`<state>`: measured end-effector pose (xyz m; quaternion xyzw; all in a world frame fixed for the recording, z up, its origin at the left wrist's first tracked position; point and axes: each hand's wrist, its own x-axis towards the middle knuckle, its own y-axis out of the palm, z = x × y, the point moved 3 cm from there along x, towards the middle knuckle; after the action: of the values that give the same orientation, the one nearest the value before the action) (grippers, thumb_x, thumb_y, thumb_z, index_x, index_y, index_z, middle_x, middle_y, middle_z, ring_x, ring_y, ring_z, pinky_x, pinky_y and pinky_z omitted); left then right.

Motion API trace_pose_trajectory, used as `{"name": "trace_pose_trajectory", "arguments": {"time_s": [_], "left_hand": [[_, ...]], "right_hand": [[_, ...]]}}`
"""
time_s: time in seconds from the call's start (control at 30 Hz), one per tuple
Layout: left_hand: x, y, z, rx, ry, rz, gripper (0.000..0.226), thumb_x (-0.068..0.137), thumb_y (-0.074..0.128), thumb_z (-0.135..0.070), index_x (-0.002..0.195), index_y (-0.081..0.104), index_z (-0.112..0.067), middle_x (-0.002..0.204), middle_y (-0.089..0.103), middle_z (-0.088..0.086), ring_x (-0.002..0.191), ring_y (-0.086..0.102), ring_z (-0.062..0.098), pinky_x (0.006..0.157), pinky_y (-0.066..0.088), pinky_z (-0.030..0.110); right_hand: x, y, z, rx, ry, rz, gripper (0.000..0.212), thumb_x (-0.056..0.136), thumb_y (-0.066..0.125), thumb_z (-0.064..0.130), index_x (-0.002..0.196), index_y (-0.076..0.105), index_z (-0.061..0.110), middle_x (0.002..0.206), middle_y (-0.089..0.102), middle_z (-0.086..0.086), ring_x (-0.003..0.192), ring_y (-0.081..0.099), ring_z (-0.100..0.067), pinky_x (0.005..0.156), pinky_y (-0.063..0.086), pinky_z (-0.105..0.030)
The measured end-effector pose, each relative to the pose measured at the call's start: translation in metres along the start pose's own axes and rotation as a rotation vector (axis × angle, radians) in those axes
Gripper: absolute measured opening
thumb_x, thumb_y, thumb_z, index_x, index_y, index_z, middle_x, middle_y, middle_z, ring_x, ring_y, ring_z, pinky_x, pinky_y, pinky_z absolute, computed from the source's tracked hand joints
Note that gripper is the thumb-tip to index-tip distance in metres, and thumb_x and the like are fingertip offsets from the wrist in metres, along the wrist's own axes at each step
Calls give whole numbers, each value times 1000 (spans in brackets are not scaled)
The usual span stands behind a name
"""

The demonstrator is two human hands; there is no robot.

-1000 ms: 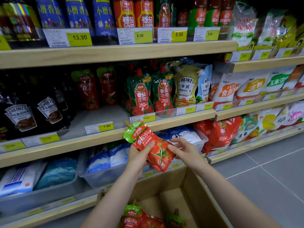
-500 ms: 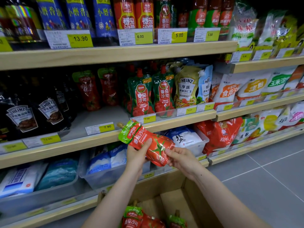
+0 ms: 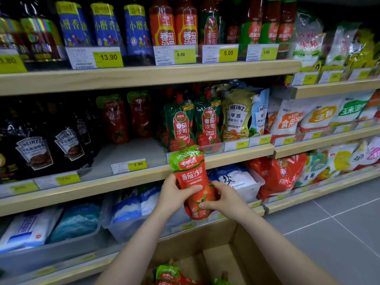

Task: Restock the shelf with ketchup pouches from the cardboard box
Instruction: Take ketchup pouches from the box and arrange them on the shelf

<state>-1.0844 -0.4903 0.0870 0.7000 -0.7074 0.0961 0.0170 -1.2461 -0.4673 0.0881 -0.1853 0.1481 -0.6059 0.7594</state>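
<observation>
Both hands, left (image 3: pixel 172 195) and right (image 3: pixel 226 199), had fingers clamped on the pouch (image 3: pixel 192 182), upright, spout up, before the shelf (image 3: pixel 236 157); box (image 3: pixel 218 239) below, grey floor (image 3: pixel 339 233) right.

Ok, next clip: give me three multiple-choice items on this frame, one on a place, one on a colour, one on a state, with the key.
1. Where is the held ketchup pouch?
A. in front of the middle shelf's edge
B. lying in the cardboard box
C. on the top shelf

2. What colour is the pouch's top band?
A. blue
B. green
C. black

3. How is the pouch held?
A. left hand only
B. right hand only
C. both hands

Key:
1 A, it is raised before the middle shelf, well above the cardboard box.
2 B, a green band sits above the red body.
3 C, the left hand and the right hand each have a grip on its lower half.
</observation>
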Motion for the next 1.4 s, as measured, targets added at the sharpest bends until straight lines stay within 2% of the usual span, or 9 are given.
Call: {"name": "trace_pose_trajectory", "arguments": {"time_s": [0.2, 0.37, 0.6, 0.7, 0.77, 0.9, 1.07, 1.23, 1.4], "left_hand": [[-10, -8, 14, 104, -10, 275, 70, 56, 88, -25, 113, 48, -33, 116, 61, -7, 107, 60, 9, 89, 50, 23], [-15, -8, 18, 189, 24, 224, 59, 60, 86, -20, 103, 51, -38, 112, 61, -14, 105, 59, 6, 87, 51, 23], [-26, -12, 12, 273, 84, 266, 58, 64, 84, -23, 107, 50, -41, 111, 62, -13, 105, 59, 5, 88, 53, 32], [-20, -45, -3, 425, 234, 180, 55, 66, 82, -32, 109, 50, -42, 105, 61, -19, 99, 57, -6, 87, 49, 20], [-13, -83, -16, 562, 340, 56, 50, 67, 81, -37, 111, 58, -30, 105, 63, -15, 99, 58, -6, 86, 47, 16], [3, -159, -42, 998, 558, -193, 49, 78, 62, -51, 111, 61, -16, 104, 64, -1, 98, 59, 18, 87, 41, 24], [13, -200, -28, 1265, 442, -187, 62, 78, 41, -62, 111, 61, -14, 99, 63, 2, 94, 60, 26, 80, 46, 36], [14, -194, -9, 1372, 524, -335, 51, 80, 45, -56, 106, 62, -15, 82, 56, 4, 77, 55, 28, 73, 31, 34], [17, -191, 2, 1391, 568, -400, 46, 82, 44, -52, 104, 60, -15, 82, 52, 6, 77, 50, 29, 75, 32, 37]], "right_hand": [[3, 0, -8, 166, 4, -90, 42, 71, 78, 19, 107, 57, 16, 108, 66, -6, 99, 64, -19, 88, 54, -38], [6, -1, -2, 177, -3, -63, 36, 76, 74, 23, 108, 59, 15, 107, 67, -6, 99, 64, -19, 88, 54, -38], [11, -1, 19, 198, -45, -34, 28, 76, 74, 22, 96, 59, 34, 97, 68, 13, 90, 64, -1, 69, 49, -13], [18, 2, 29, 270, -81, -66, 29, 75, 75, 18, 98, 61, 29, 95, 70, 10, 87, 67, -3, 62, 50, -13], [27, 4, 43, 301, -121, -77, 32, 73, 76, 15, 100, 61, 26, 95, 71, 7, 86, 68, -6, 60, 49, -13], [48, 8, 80, 303, -233, -81, 36, 72, 76, 9, 101, 60, 24, 101, 70, 4, 89, 67, -4, 72, 54, -17], [78, 18, 126, 264, -358, -80, 40, 73, 76, 12, 108, 60, 19, 101, 68, 10, 89, 65, 3, 73, 52, -11], [112, 38, 155, 226, -448, -90, 42, 74, 75, 10, 109, 56, 25, 101, 66, 12, 93, 63, 4, 80, 52, -15], [140, 59, 149, 211, -413, -121, 43, 76, 74, 17, 113, 54, 23, 104, 65, 8, 96, 61, -3, 83, 49, -20]]}}
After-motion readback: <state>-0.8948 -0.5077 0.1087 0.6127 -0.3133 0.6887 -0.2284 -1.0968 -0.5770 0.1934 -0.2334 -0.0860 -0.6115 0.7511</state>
